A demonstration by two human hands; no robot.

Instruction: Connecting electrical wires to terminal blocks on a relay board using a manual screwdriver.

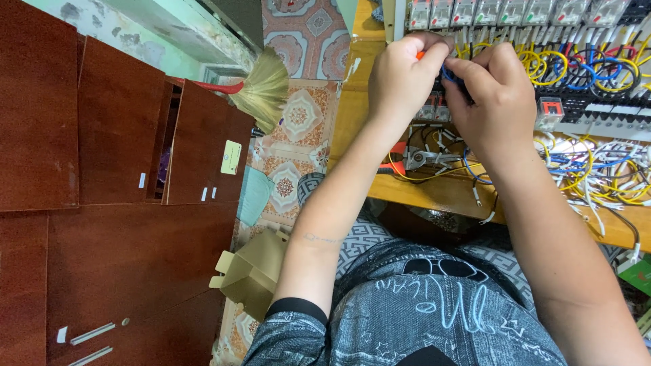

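My left hand (403, 78) is closed around a tool with an orange handle, of which only a tip shows by the thumb. My right hand (491, 95) pinches a blue wire (450, 76) right next to it. Both hands hover over a wooden board (434, 193) carrying rows of relays (515, 12) and terminal blocks (597, 108). Yellow, blue and white wire loops (583, 68) run between the parts. The tool's working end is hidden behind my fingers.
Orange-handled pliers (410, 159) lie on the board below my hands among loose white wires (610, 176). Dark red wooden cabinets (102, 169) fill the left side. A broom (261, 88) and a cardboard box (251, 274) rest on the patterned tile floor (298, 115).
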